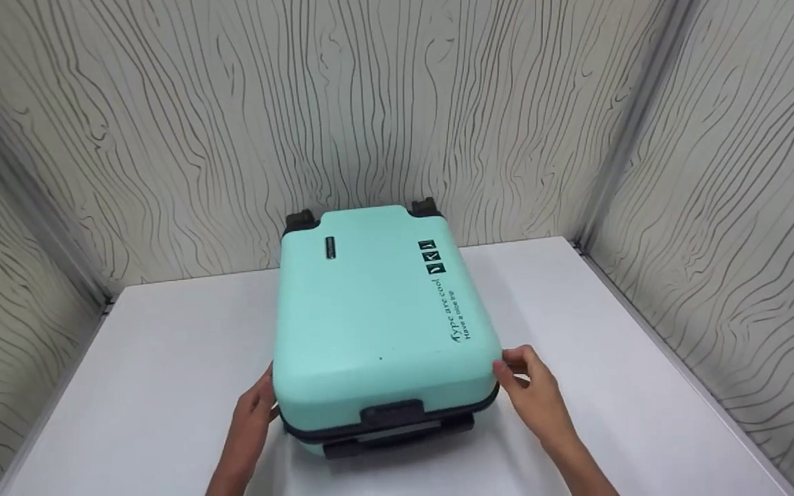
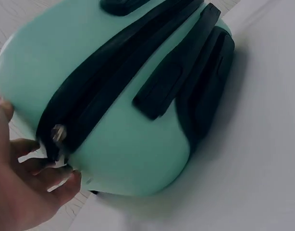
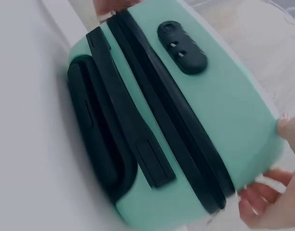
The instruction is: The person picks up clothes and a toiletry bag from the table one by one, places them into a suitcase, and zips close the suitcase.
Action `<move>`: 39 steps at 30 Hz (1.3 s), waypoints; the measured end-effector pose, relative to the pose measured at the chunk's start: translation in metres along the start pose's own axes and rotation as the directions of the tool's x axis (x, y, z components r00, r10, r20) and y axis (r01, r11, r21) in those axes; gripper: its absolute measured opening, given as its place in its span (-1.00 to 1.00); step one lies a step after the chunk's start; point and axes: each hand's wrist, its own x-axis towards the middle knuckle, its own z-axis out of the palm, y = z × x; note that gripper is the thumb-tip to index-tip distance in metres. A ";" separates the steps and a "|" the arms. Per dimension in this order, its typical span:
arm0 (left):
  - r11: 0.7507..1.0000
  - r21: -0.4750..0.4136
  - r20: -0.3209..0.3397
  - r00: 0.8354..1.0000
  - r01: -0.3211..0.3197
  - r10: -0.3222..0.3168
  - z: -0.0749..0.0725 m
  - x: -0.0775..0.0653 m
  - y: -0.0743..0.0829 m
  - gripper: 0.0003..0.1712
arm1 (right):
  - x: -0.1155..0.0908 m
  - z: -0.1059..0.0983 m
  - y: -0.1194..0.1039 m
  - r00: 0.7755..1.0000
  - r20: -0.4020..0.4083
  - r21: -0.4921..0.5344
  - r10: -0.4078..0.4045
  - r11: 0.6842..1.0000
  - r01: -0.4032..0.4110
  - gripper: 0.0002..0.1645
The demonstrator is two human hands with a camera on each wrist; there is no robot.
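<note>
A mint-green hard-shell suitcase (image 1: 376, 303) lies on its back on the white table, wheels toward the wall and handle end toward me. My left hand (image 1: 253, 406) holds its near left corner. In the left wrist view its fingers (image 2: 66, 185) bend against the side by the black zipper band (image 2: 97, 84) and a metal zipper pull (image 2: 59, 133). My right hand (image 1: 533, 389) grips the near right corner, thumb on the shell and fingers (image 3: 263, 197) bent below. The right wrist view shows the combination lock (image 3: 182, 47) and black carry handle (image 3: 126, 110) between the hands.
The white table (image 1: 183, 358) extends around the suitcase. A wood-grain patterned wall (image 1: 369, 103) stands behind, close to the black wheels (image 1: 300, 220). Similar side panels (image 1: 735, 207) enclose the left and right, with grey posts at the corners.
</note>
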 end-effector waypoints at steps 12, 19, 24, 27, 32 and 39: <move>0.970 0.239 -0.061 0.996 -0.042 0.059 0.022 -0.029 -0.010 -0.01 | 0.017 -0.014 0.016 0.926 0.313 0.015 -0.211 0.976 0.217 0.01; 0.915 0.402 -0.154 0.987 0.015 0.052 0.032 -0.033 -0.011 -0.54 | 0.014 -0.014 0.015 0.938 0.272 -0.035 -0.215 0.972 0.233 0.13; 0.887 0.454 -0.175 0.985 0.084 -0.004 0.031 -0.036 -0.013 -0.91 | 0.014 -0.010 0.015 0.940 0.277 -0.037 -0.200 0.975 0.218 0.11; 0.872 0.481 -0.123 0.992 0.088 -0.032 0.032 -0.038 -0.014 -0.82 | 0.014 -0.009 0.015 0.942 0.271 -0.030 -0.198 0.976 0.214 0.11; 0.820 0.563 -0.124 0.992 0.099 -0.035 0.039 -0.042 -0.017 -0.73 | 0.014 -0.005 0.015 0.943 0.265 -0.034 -0.200 0.976 0.216 0.10; 0.674 0.735 -0.321 0.913 0.072 0.252 0.051 -0.050 -0.032 -0.40 | 0.015 -0.001 0.016 0.942 0.265 -0.025 -0.205 0.975 0.219 0.09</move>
